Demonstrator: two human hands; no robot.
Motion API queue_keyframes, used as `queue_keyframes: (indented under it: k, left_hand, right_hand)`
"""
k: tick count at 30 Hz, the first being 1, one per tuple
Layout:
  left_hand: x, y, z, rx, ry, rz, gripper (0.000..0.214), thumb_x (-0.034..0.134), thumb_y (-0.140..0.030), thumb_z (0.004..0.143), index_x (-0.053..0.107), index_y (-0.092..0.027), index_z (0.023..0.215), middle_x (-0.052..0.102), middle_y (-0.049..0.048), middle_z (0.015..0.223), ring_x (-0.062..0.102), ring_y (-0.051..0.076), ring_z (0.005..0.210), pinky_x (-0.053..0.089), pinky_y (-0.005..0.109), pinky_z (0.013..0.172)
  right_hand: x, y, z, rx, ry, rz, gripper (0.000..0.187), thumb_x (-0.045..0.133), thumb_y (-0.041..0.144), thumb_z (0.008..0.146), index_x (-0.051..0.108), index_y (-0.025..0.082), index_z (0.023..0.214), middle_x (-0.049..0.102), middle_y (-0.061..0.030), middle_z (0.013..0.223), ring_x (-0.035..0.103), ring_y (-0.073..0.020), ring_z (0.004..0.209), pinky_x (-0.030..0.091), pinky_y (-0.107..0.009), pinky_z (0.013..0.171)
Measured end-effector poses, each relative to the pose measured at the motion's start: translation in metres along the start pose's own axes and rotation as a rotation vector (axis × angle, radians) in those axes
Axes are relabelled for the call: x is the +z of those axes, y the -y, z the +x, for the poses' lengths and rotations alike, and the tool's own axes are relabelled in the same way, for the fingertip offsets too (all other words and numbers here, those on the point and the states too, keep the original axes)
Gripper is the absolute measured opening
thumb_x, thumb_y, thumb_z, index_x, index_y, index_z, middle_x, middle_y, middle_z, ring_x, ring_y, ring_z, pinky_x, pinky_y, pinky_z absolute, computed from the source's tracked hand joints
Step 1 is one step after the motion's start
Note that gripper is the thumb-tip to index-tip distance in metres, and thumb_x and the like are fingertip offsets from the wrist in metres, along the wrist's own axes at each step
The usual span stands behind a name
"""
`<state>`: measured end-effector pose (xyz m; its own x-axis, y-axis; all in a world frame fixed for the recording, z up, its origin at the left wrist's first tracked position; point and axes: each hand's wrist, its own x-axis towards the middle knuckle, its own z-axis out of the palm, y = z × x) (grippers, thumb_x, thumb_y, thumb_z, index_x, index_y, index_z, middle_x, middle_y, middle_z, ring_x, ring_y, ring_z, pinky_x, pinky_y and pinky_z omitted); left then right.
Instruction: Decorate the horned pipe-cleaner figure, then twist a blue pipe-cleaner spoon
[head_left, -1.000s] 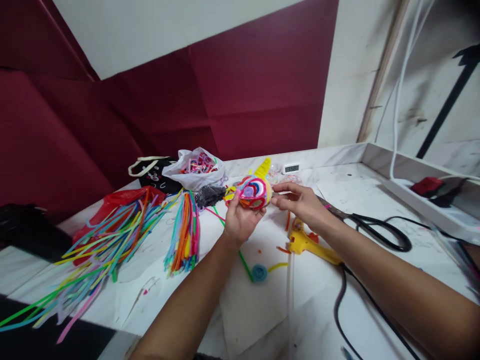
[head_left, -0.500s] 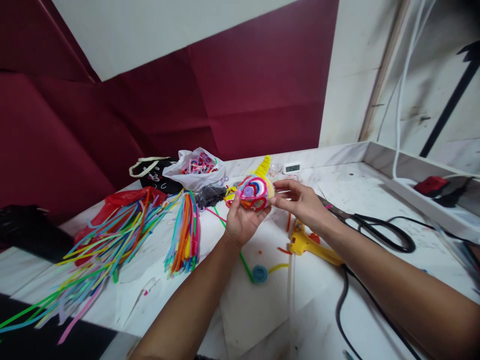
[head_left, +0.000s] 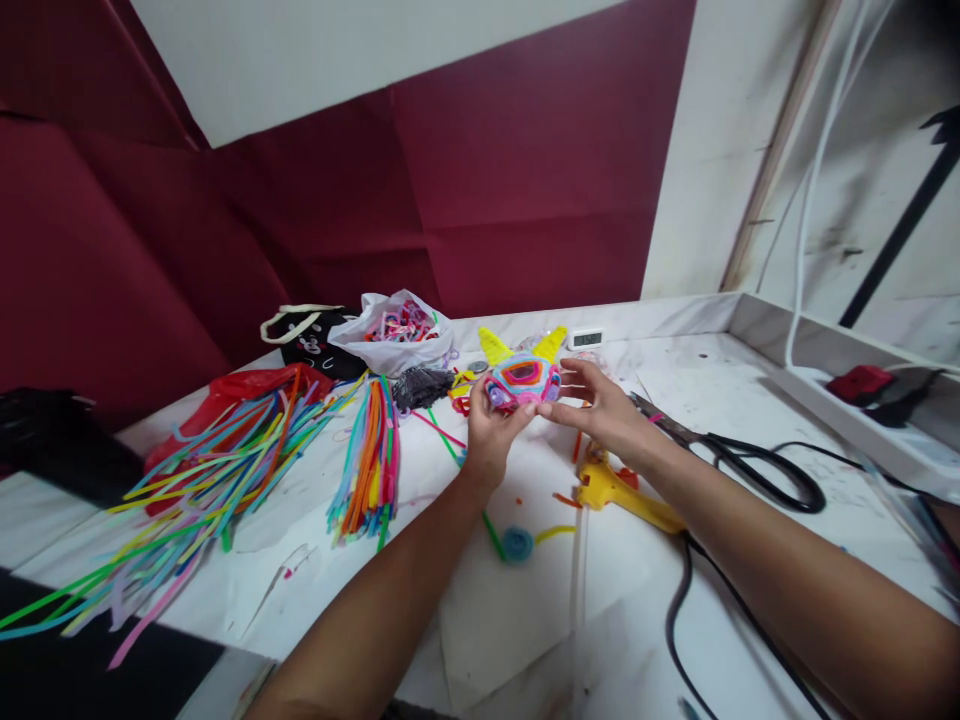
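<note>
Here, horned figure (head_left: 523, 374) in loosely curled hands (head_left: 491, 432) (head_left: 604, 408), seemingly by both edges, glue gun (head_left: 619, 495) apart.

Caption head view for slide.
Left hand holds a yellow-horned craft, right hand at its side, above a table with pipe cleaners, scissors and a glue gun.

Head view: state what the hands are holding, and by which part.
A colourful fuzzy piece with yellow horns. The left hand holds its left side and lower edge; the right hand's fingertips meet its right side, their grip unclear.
</note>
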<state>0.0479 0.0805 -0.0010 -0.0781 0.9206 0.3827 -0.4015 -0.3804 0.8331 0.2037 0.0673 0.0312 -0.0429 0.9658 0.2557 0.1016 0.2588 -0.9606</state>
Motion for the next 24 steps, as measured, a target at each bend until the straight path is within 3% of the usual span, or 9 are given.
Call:
queue_keyframes:
  k: [6,11,16,24]
  left_hand:
    - [0.004,0.006,-0.002,0.041,-0.039,0.076,0.093,0.09,-0.028,0.052,0.04,-0.027,0.131,0.054,0.0115,0.135,0.056,0.027,0.124,0.05,0.036,0.1]
    - [0.006,0.007,-0.008,0.078,0.014,0.155,0.091,0.086,-0.022,0.057,0.038,-0.027,0.134,0.056,0.0106,0.13,0.058,0.028,0.121,0.048,0.041,0.103]
    - [0.006,0.006,-0.013,0.119,0.039,0.188,0.09,0.086,-0.016,0.058,0.04,-0.025,0.135,0.044,0.0132,0.143,0.049,0.029,0.131,0.042,0.037,0.109]
    - [0.008,0.001,-0.014,0.029,0.113,0.15,0.094,0.087,-0.017,0.059,0.036,-0.026,0.137,0.04,0.0129,0.147,0.047,0.029,0.133,0.041,0.038,0.11]
  right_hand:
    - [0.004,0.008,-0.006,0.125,0.008,0.043,0.077,0.085,0.038,0.057,0.052,0.022,0.125,0.062,-0.0085,0.116,0.061,-0.0251,0.106,0.05,-0.041,0.092]
    - [0.008,0.008,-0.007,0.193,0.013,0.109,0.066,0.082,0.039,0.062,0.055,0.023,0.12,0.064,-0.0067,0.11,0.064,-0.0235,0.096,0.055,-0.039,0.08]
    - [0.01,0.007,-0.009,0.212,0.035,0.217,0.056,0.082,0.037,0.065,0.057,0.025,0.114,0.065,-0.0061,0.113,0.067,-0.021,0.092,0.058,-0.037,0.08]
    - [0.007,0.009,-0.008,0.236,0.04,0.372,0.04,0.081,0.033,0.069,0.061,0.023,0.103,0.07,-0.005,0.104,0.069,-0.0185,0.087,0.058,-0.031,0.077]
